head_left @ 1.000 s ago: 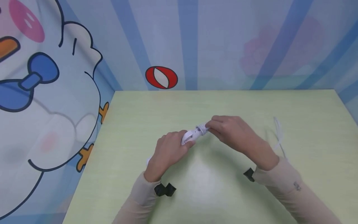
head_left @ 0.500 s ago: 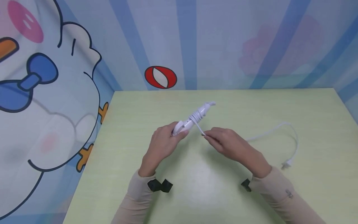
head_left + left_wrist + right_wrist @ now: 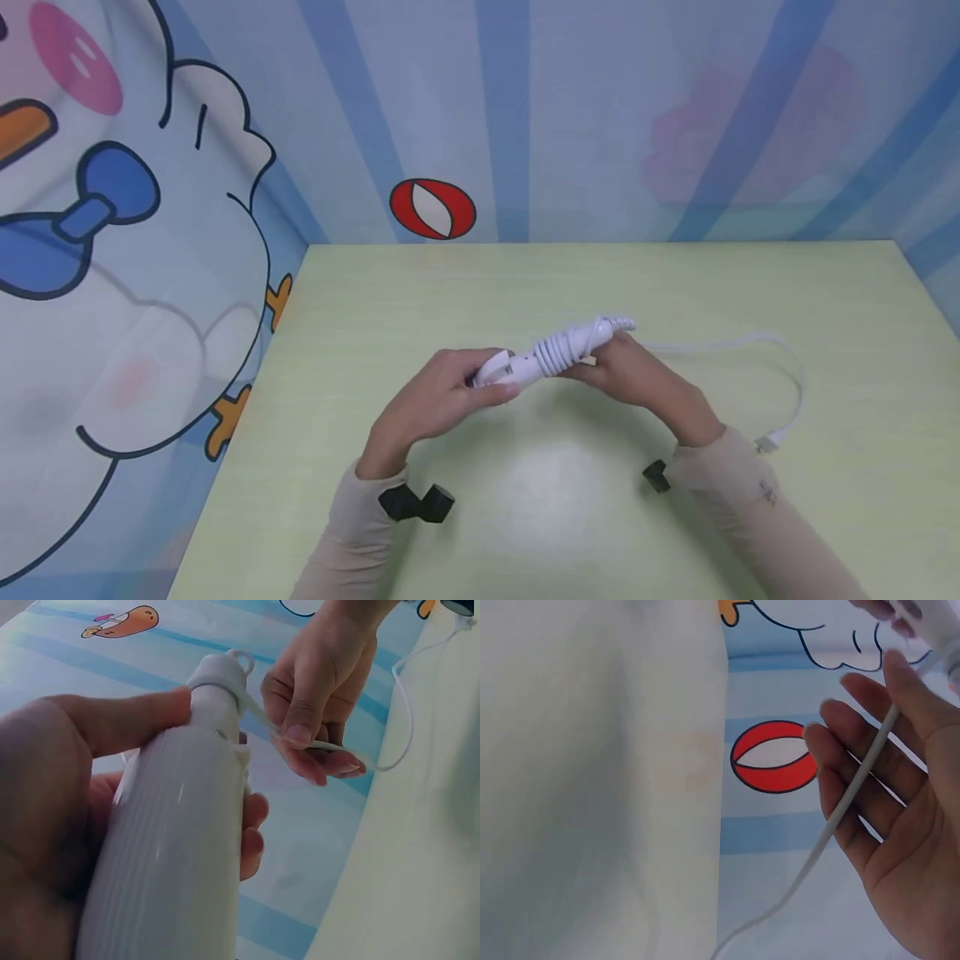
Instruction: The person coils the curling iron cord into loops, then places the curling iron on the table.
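My left hand [image 3: 435, 396] grips a white curling iron [image 3: 525, 368] by its lever end, thumb along the near side. In the left wrist view the ribbed body of the curling iron [image 3: 176, 847] fills the palm. Several turns of its white power cord [image 3: 553, 354] are wound round the handle. The far end, with the ridged cord sleeve [image 3: 621, 323], points up to the right. Beside that end, my right hand [image 3: 637, 379] pinches the cord between thumb and fingers. In the right wrist view the cord [image 3: 847, 796] runs across the fingers.
A loose length of cord loops over the right of the pale table [image 3: 540, 517], ending in a plug [image 3: 770, 442]. Behind stands a blue striped wall [image 3: 585, 125] with a printed red ball. A cartoon figure covers the left wall [image 3: 172, 267].
My right hand has gone from pulling the cord out on the near side to behind the handle. The curling iron has tilted flatter, and the loose cord and plug have shifted on the table.
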`<control>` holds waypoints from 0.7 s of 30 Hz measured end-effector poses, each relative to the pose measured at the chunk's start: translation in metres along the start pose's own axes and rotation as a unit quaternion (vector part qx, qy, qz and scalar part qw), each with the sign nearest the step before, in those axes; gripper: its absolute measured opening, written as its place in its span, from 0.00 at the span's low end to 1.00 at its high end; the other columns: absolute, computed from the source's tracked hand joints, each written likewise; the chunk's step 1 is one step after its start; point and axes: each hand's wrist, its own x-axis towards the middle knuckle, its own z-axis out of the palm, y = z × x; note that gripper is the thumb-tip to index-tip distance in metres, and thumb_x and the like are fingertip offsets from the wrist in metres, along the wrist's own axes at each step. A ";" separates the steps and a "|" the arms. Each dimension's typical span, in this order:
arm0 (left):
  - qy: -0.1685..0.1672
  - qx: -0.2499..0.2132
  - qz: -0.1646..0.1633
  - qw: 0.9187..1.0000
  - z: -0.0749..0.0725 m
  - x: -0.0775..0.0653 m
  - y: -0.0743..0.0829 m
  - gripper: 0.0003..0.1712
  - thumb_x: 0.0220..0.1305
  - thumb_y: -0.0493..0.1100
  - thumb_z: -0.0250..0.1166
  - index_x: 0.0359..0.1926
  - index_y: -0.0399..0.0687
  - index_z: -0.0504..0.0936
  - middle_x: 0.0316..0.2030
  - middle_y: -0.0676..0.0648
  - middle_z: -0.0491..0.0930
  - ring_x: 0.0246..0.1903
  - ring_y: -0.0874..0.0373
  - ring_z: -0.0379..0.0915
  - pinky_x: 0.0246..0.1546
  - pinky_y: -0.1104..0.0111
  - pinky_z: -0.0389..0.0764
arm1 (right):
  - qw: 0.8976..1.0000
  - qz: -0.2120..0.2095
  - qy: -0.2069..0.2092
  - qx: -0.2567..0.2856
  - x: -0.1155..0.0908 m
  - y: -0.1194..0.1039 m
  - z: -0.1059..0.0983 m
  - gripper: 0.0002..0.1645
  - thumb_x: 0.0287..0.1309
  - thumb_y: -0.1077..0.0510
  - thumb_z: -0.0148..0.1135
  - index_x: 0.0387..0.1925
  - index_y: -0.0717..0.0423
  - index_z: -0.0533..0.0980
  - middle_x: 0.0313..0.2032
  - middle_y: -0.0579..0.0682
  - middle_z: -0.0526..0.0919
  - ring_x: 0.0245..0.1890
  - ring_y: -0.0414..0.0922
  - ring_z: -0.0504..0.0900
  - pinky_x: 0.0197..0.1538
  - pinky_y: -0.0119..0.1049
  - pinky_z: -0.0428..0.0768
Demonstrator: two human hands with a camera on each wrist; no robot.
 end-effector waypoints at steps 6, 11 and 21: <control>-0.047 -0.010 0.026 0.999 -0.004 -0.004 0.002 0.09 0.64 0.51 0.62 0.43 0.59 0.80 0.30 0.55 0.77 0.27 0.61 0.70 0.28 0.69 0.71 | 0.999 -0.035 -0.032 0.023 0.006 0.001 -0.009 0.09 0.53 0.69 0.65 0.31 0.52 0.81 0.28 0.41 0.82 0.28 0.35 0.77 0.34 0.31 0.76; -0.090 0.015 0.045 0.995 -0.007 -0.009 0.006 0.14 0.63 0.50 0.64 0.49 0.56 0.80 0.34 0.57 0.78 0.31 0.63 0.72 0.32 0.69 0.75 | 0.993 -0.067 -0.073 0.058 0.013 0.001 -0.012 0.09 0.53 0.63 0.67 0.37 0.51 0.84 0.36 0.44 0.86 0.37 0.38 0.83 0.40 0.36 0.80; -0.150 0.163 0.081 0.972 -0.003 -0.015 0.026 0.14 0.61 0.52 0.65 0.48 0.59 0.80 0.32 0.60 0.75 0.31 0.65 0.69 0.35 0.72 0.72 | 0.987 -0.048 -0.146 -0.036 0.018 -0.016 -0.024 0.10 0.51 0.45 0.70 0.35 0.41 0.84 0.33 0.34 0.82 0.37 0.34 0.80 0.43 0.36 0.78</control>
